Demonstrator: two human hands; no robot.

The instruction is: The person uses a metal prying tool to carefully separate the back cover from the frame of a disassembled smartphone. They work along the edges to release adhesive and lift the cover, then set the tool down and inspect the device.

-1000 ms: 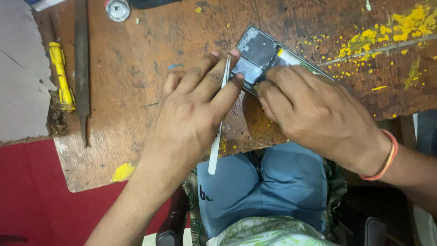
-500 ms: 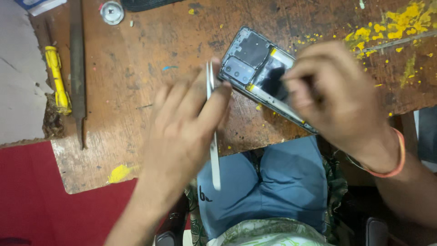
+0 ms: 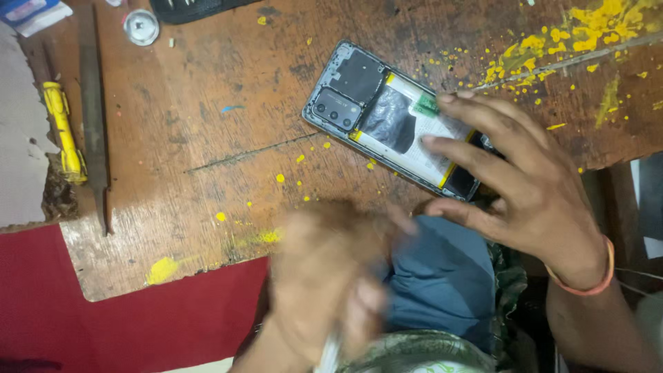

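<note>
Fingers [image 3: 442, 148] of right hand [image 3: 532, 200] spread, pressing opened phone [image 3: 394, 117] on surface [image 3: 207, 138] near edge; left hand [image 3: 331, 276] blurred, grip unclear; may slip off if pushed sideways.

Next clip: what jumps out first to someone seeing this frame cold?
The opened phone, back cover off, lies slanted on the scarred wooden bench, with the right hand resting fingers on it. Yellow paint splatter marks the far right corner. The left hand is a blur near the bench edge.
</note>
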